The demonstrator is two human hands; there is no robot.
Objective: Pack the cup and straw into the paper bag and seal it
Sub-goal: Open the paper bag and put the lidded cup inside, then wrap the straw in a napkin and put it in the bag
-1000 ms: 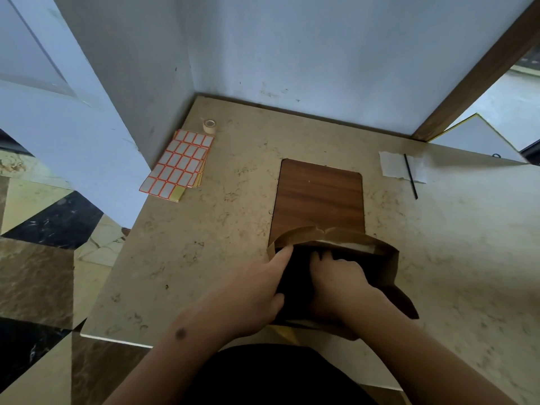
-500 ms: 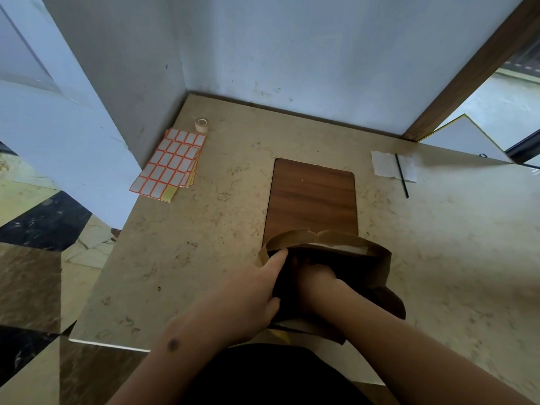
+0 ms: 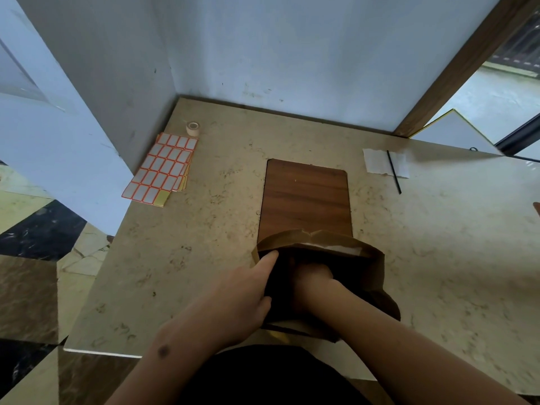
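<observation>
A brown paper bag [image 3: 366,257] stands open near the table's front edge, its mouth facing me. My left hand [image 3: 245,290] grips the bag's left rim, forefinger along the edge. My right hand [image 3: 312,276] reaches down inside the bag; its fingers are hidden in the dark interior. No cup shows; the bag's inside is too dark to see. A thin black straw [image 3: 394,171] lies on a white napkin [image 3: 375,163] at the back right, away from both hands.
A dark wooden board [image 3: 305,197] lies on the beige stone table [image 3: 181,258] just behind the bag. Red-bordered label sheets [image 3: 163,168] and a small tape roll [image 3: 193,128] sit at the back left by the wall. The table's left edge drops to the floor.
My right hand has sunk deeper into the bag, so its knuckles now sit below the rim. The left hand keeps its hold on the rim.
</observation>
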